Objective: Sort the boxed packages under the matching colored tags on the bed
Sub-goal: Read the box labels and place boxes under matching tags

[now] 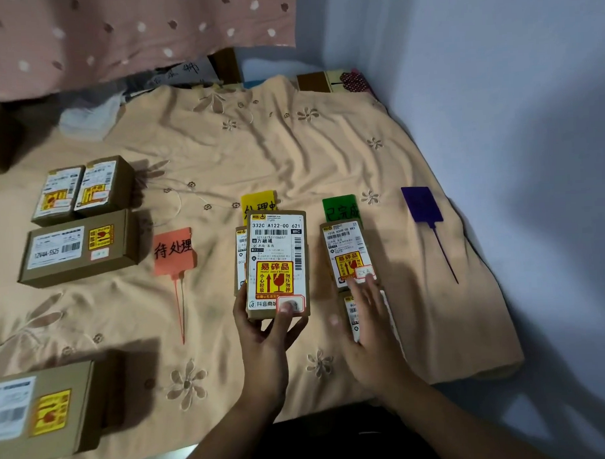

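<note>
Four coloured plastic tags lie in a row across the peach embroidered bedspread (291,154): an orange tag (174,251), a yellow tag (259,204), a green tag (340,207) and a purple tag (422,204). Taking the yellow tag as the landmark, the left hand (263,337) holds a small brown cardboard box with a white shipping label and a yellow fragile sticker (276,264) just below it, fingers curled round the box's lower end and the thumb pressed on a small red-bordered sticker. That box covers the tag's lower edge and most of a second small box (239,259) lying behind it. To the right of the yellow tag, under the green tag, lies another labelled small box (348,253); the right hand (369,330) hovers flat with straight fingers just below it, holding nothing, and hides most of a further box (351,313). The hand is motion-blurred, so whether it touches either box cannot be told. Far left of the yellow tag sit two small boxes (77,191) side by side, with a long flat box (79,249) below them; a larger box (43,410) is cut off at the frame's lower left. Open bedspread lies above the yellow tag and around the purple one, up to the bed's right edge by the pale wall (513,119).
</note>
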Demonstrator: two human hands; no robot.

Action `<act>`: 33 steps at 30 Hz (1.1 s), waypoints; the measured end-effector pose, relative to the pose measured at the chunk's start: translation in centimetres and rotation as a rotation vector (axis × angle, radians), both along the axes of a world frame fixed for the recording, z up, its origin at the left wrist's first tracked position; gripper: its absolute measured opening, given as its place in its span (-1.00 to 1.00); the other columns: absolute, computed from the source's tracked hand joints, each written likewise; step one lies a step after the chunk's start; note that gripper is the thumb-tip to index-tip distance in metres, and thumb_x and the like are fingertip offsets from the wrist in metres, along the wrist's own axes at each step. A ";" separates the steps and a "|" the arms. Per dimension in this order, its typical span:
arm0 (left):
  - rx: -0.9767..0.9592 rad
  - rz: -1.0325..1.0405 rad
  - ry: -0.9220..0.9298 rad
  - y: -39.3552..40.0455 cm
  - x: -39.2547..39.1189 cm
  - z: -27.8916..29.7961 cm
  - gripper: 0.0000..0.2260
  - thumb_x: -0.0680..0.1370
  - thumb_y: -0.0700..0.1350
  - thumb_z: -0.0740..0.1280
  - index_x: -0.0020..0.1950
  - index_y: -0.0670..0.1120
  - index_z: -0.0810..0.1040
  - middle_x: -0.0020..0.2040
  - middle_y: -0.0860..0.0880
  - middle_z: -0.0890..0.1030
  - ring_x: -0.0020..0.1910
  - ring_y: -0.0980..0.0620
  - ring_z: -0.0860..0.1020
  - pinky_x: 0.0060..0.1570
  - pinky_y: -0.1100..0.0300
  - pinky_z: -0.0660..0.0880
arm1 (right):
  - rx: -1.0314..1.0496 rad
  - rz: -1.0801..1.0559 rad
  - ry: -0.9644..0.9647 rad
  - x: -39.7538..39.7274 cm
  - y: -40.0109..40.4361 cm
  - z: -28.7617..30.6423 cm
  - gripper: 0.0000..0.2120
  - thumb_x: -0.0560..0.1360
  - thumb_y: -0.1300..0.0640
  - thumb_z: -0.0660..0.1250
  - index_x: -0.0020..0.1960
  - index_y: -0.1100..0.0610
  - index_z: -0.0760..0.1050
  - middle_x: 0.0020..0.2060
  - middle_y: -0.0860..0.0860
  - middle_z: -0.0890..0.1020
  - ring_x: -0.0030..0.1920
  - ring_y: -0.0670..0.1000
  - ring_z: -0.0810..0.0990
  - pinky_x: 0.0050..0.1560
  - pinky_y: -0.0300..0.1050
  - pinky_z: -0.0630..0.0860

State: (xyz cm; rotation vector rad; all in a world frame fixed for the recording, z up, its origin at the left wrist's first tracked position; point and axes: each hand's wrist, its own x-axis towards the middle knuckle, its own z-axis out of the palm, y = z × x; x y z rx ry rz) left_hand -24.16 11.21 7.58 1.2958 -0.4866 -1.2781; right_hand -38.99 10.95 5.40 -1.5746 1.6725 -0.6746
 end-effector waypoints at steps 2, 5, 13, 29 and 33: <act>-0.021 -0.008 0.040 0.0 0.1 0.8 -0.48 0.51 -0.20 0.37 0.43 0.03 0.31 0.22 -0.13 0.58 0.06 -0.04 0.66 0.04 -0.07 0.62 | -0.008 0.019 -0.175 2.3 -1.7 2.6 -0.39 0.52 -0.18 0.13 0.52 -0.13 0.04 0.55 -0.07 0.02 0.51 -0.22 -0.04 0.51 -0.13 0.04; -0.056 -0.019 0.064 0.3 0.6 2.1 -0.43 0.45 -0.13 0.49 0.40 0.03 0.35 0.20 -0.10 0.61 0.13 -0.09 0.64 0.00 -0.03 0.62 | 0.013 -0.013 -0.409 5.2 -4.2 5.5 -0.54 0.54 -0.15 0.16 0.42 -0.19 0.18 0.35 -0.15 0.38 0.24 -0.42 0.39 0.29 -0.32 0.38; -0.141 -0.036 -0.022 1.4 4.8 4.1 -0.38 0.32 0.08 0.43 0.35 0.04 0.36 0.15 -0.08 0.64 0.07 -0.09 0.66 0.04 -0.06 0.61 | 0.034 -0.009 -0.724 9.1 -6.4 8.9 -0.67 0.60 0.09 0.20 0.35 -0.13 0.35 -0.11 -0.27 0.70 -0.09 -0.16 0.69 -0.12 -0.18 0.62; -0.318 -0.207 0.004 -4.6 11.9 9.8 -0.52 0.55 -0.11 0.13 0.49 0.01 0.32 0.33 -0.14 0.57 0.28 -0.22 0.54 0.13 -0.08 0.55 | -0.042 0.024 -0.762 13.2 -6.9 12.2 -0.64 0.63 0.09 0.13 0.41 -0.02 0.33 0.06 -0.11 0.65 -0.03 -0.19 0.67 -0.18 -0.35 0.58; -0.325 -0.211 0.034 -4.8 11.9 9.7 -0.50 0.56 -0.12 0.13 0.53 -0.04 0.27 0.35 -0.17 0.55 0.29 -0.23 0.53 0.09 -0.02 0.59 | -0.059 0.026 -0.755 13.3 -6.9 12.4 -0.65 0.64 0.11 0.09 0.42 0.00 0.32 -0.03 -0.21 0.62 -0.13 -0.31 0.64 -0.23 -0.42 0.52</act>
